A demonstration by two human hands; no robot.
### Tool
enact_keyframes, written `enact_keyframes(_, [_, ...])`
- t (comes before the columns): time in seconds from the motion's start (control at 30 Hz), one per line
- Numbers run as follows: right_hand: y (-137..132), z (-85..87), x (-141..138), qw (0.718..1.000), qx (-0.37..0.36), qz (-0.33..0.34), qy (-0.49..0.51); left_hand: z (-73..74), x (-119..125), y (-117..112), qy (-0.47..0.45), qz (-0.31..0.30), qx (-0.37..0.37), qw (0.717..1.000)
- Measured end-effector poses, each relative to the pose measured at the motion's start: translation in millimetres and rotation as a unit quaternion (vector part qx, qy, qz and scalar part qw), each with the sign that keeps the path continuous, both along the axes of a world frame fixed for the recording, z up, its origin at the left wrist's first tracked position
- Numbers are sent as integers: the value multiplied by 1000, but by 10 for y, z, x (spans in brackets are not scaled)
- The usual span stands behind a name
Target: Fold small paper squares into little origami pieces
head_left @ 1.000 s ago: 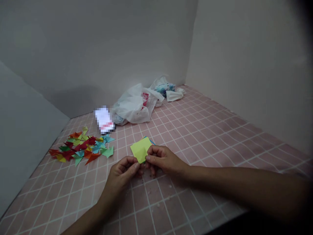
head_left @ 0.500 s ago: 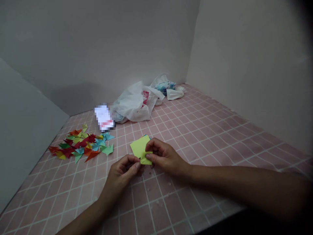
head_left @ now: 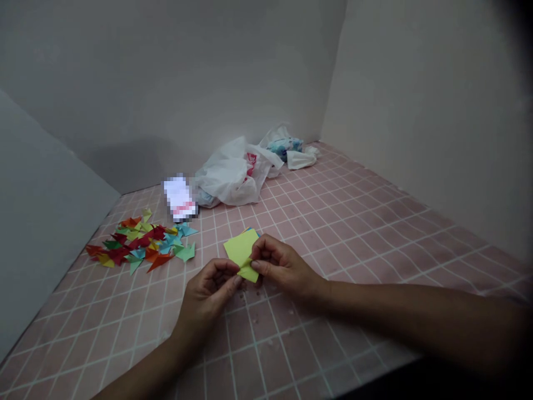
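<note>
A small folded piece of yellow paper [head_left: 249, 273] is held between my two hands, above the pink tiled surface. My left hand [head_left: 211, 290] pinches its left corner between thumb and fingers. On the other side, my right hand [head_left: 283, 268] grips the right edge, thumb in front and fingers curled. Just behind it lies a stack of square paper sheets [head_left: 240, 244], yellow on top, with a bit of blue showing at its back edge. The fold's far side is hidden by my fingers.
Left of the hands lies a pile of colourful folded paper figures [head_left: 144, 243]. A phone with a blurred, lit screen [head_left: 180, 197] stands behind it. White plastic bags [head_left: 233, 172] and a blue-patterned packet [head_left: 285, 147] sit by the back wall [head_left: 208, 72].
The folded yellow paper has turned in my fingers, its lower corner now pointing more downward. Both hands keep their pinch in nearly the same place. The view has shifted slightly.
</note>
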State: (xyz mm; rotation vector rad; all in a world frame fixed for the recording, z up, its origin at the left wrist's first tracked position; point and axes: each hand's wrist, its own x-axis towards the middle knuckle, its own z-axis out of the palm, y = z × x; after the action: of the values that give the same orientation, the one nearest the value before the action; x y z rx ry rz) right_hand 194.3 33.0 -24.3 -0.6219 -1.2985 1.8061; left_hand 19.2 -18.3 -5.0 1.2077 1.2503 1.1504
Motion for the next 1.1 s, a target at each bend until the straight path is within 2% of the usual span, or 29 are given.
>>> enact_keyframes(0.2, [-5,-11,15,995,83,-8,-55,-7,-27,0,60,33,27,997])
enact_keyframes(0.43, [-30,41,47,970,208,-60,-106,-33,-46,-20,150,27,89,984])
enact_keyframes(0.63, [-12,56,58,955,247,-77,-144,-60,-52,-12,186,21,139,972])
enact_keyframes(0.83, [-20,37,74,932,315,-94,-154,-81,-48,-21,166,28,148,975])
enact_keyframes(1.1, [-24,51,76,924,335,-64,-170,-70,-68,-22,219,36,171,960])
